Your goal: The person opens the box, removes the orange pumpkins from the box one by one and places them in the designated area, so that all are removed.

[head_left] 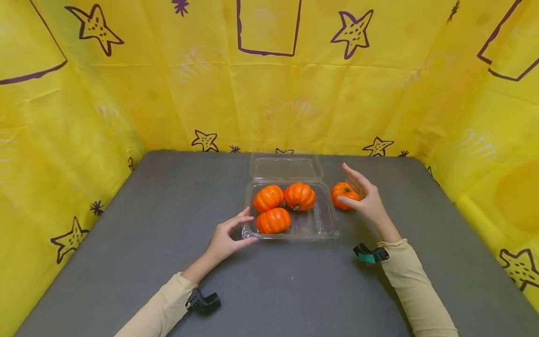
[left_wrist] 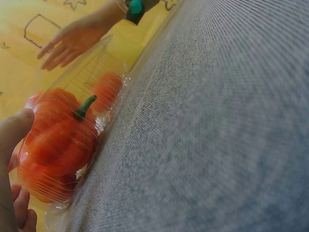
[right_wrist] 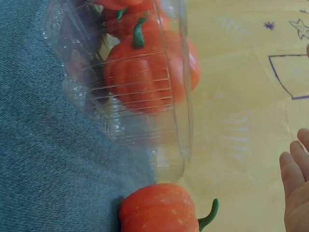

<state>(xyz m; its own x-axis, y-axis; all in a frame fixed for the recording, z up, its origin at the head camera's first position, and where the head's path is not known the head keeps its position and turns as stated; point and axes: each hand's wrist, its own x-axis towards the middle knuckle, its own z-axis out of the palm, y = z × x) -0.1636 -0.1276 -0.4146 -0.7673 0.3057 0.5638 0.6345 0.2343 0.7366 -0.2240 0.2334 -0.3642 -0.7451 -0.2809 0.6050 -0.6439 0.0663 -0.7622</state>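
Observation:
A clear plastic clamshell container (head_left: 309, 224) lies with its lid back and three small orange pumpkins inside: one at the back left (head_left: 268, 198), one at the back right (head_left: 300, 195) and one in front (head_left: 273, 220). My left hand (head_left: 225, 238) holds the container's front left corner, thumb at the front wall and fingers at the left rim. Just right of the container, another pumpkin (head_left: 342, 196) with a green stem sits on the table. Over that pumpkin is my right hand (head_left: 365, 199), its fingers extended and apart from it in the right wrist view.
The hinged lid (head_left: 286, 167) lies toward the back of the grey table (head_left: 202, 187). Yellow cloth (head_left: 261, 93) with drawn starfish and shells stands behind and along both sides. Each wrist wears a black camera mount (head_left: 203, 302).

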